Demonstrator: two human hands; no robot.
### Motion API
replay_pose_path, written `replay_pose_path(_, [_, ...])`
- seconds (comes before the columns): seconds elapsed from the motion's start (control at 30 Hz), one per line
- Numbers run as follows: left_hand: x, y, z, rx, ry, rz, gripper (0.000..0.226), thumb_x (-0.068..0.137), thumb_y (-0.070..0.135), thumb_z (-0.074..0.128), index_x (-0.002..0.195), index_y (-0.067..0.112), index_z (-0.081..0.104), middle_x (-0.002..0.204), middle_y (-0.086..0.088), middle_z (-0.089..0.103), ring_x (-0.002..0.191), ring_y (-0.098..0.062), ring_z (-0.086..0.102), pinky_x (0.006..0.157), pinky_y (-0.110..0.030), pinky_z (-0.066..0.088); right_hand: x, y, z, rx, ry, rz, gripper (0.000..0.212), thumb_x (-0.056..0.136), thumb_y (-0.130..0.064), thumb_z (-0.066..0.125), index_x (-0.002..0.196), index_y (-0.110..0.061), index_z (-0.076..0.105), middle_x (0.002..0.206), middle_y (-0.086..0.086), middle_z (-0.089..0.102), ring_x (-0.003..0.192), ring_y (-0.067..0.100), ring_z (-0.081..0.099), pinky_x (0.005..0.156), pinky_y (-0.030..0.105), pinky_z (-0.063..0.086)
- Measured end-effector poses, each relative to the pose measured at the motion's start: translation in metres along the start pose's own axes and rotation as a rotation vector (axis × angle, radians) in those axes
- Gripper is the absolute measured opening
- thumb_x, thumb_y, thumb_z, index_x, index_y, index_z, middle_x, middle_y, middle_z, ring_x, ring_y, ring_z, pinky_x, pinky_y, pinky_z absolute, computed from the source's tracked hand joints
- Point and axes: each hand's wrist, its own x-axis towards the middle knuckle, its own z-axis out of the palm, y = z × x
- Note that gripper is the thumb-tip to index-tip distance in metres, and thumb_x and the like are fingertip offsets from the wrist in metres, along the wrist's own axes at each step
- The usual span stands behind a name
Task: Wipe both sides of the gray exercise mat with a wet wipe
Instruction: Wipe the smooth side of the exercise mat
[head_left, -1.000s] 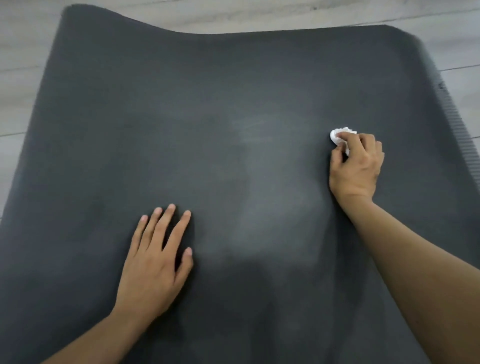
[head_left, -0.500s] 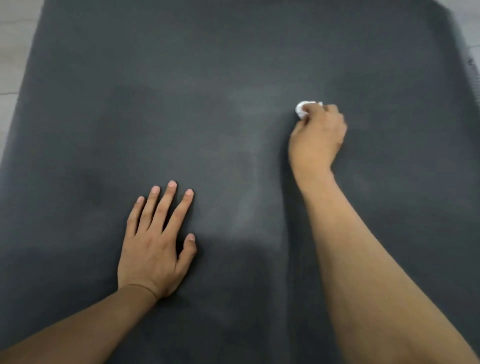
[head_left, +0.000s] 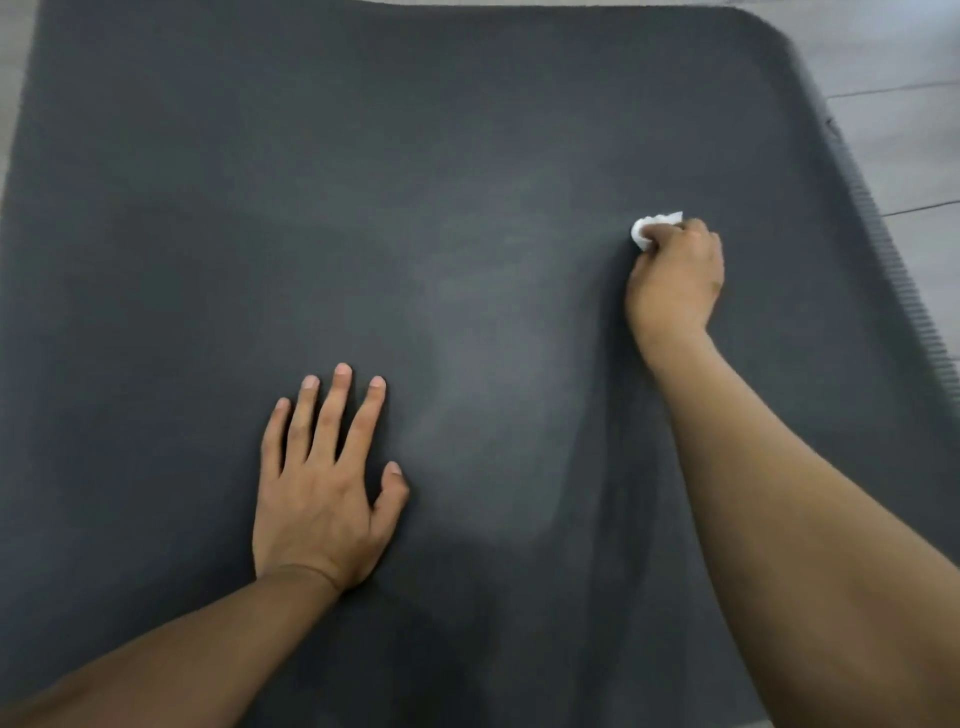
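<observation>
The gray exercise mat (head_left: 260, 208) lies flat and fills almost the whole view. My right hand (head_left: 675, 280) grips a crumpled white wet wipe (head_left: 649, 228) and holds it down on the mat's right half; only the wipe's front part shows past my fingers. My left hand (head_left: 322, 483) rests flat on the mat, lower centre-left, with fingers straight and spread. A paler streaked patch runs down the mat's middle between my two hands.
Light wooden floor (head_left: 893, 78) shows beyond the mat's far right corner and right side. The mat's ribbed right edge (head_left: 883, 249) curves down the right of the view. A thin strip of floor shows at the upper left.
My right hand has carried the wipe back to the right across the mat after a stroke to the left. My left hand has stayed pressed in the same spot. The camera has shifted.
</observation>
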Motion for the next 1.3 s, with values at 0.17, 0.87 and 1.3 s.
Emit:
replay_pose_path(0.17, [0.001, -0.002, 0.001, -0.002, 0.004, -0.004, 0.073, 0.094, 0.049, 0.029, 0.161, 0.022, 0.028, 0.168, -0.009, 0.024, 0.155, -0.032, 0.020, 0.125, -0.053, 0.016, -0.094, -0.132, 0.035, 0.296, -0.061, -0.460, 0.025, 0.072, 0.000, 0.063, 0.087, -0.017, 0.073, 0.089, 0.009, 0.065, 0.075, 0.032, 0.056, 0.068, 0.036, 0.045])
replay_pose_path(0.87, [0.000, 0.000, 0.006, 0.007, 0.087, -0.016, 0.071, 0.093, 0.050, 0.028, 0.159, 0.023, 0.032, 0.167, -0.007, 0.028, 0.154, -0.031, 0.022, 0.126, -0.050, 0.015, -0.131, -0.105, 0.013, 0.115, -0.007, -0.758, 0.022, 0.078, -0.017, 0.056, 0.087, -0.026, 0.074, 0.088, 0.001, 0.063, 0.074, 0.025, 0.055, 0.062, 0.031, 0.028])
replay_pose_path(1.3, [0.000, 0.000, 0.007, -0.001, 0.110, -0.022, 0.070, 0.093, 0.050, 0.028, 0.158, 0.024, 0.033, 0.167, -0.006, 0.028, 0.154, -0.030, 0.022, 0.126, -0.050, 0.015, -0.148, -0.069, 0.003, 0.192, -0.068, -0.435, 0.033, 0.073, -0.010, 0.046, 0.094, -0.014, 0.072, 0.096, 0.010, 0.064, 0.083, 0.035, 0.056, 0.070, 0.038, 0.046])
